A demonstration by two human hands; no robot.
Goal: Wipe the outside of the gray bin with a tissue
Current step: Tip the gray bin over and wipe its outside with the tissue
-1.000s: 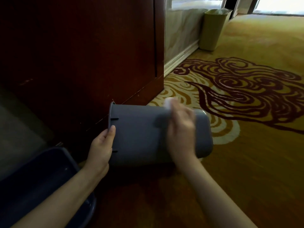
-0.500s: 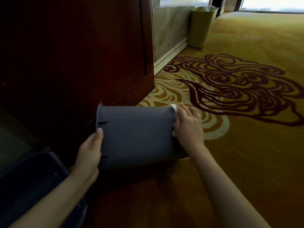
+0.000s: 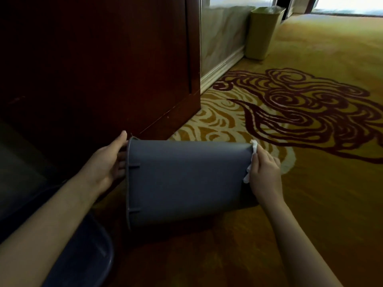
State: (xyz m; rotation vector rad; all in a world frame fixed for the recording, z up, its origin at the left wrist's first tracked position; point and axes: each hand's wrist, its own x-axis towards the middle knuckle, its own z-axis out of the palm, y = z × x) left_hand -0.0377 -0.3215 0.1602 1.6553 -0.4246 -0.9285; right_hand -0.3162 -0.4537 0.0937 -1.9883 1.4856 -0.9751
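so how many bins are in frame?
3. The gray bin lies on its side between the left hand and right hand. A tan bin stands by the far wall. A dark bin shows partly at bottom left. Others may be out of view.

The right hand (image 3: 264, 175) with the tissue (image 3: 251, 160) is now at the base end of the gray bin (image 3: 186, 181), having travelled off the side wall. The left hand (image 3: 107, 164) now sits at the top corner of the rim, higher than before.
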